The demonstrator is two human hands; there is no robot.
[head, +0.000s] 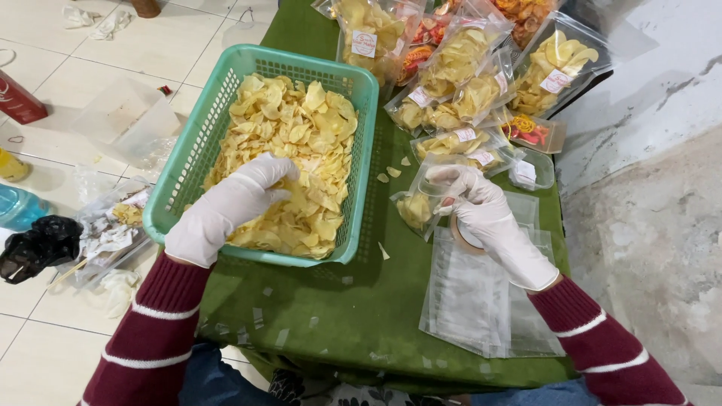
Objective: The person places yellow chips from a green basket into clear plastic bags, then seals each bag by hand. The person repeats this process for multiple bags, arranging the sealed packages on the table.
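Pale yellow chips [289, 162] heaped in a teal plastic basket [359, 90], which sits at the left half of a small table covered in green cloth [338, 316]. Left hand [229, 207], in a white glove, lies down in the chips, fingers curled together into the pile; whether any chips are actually gripped cannot be told. Right hand [485, 210], also gloved, is closed on the mouth of a clear plastic bag [420, 203] just right of the basket, the bag partly filled with chips at its bottom. Under that wrist, a stack of empty clear bags [470, 301] lies flat on the cloth, with what looks like a tape roll partly hidden by the hand. A few loose chips and crumbs on the cloth between basket and bag. Far end of the table: a crowd of filled, labelled chip packets [459, 71], some holding orange-red snacks. Left of the table, white tiled floor [162, 37] with an empty clear tub [124, 120], crumpled wrappers, a black bag. Right side, rough grey concrete floor [647, 210].
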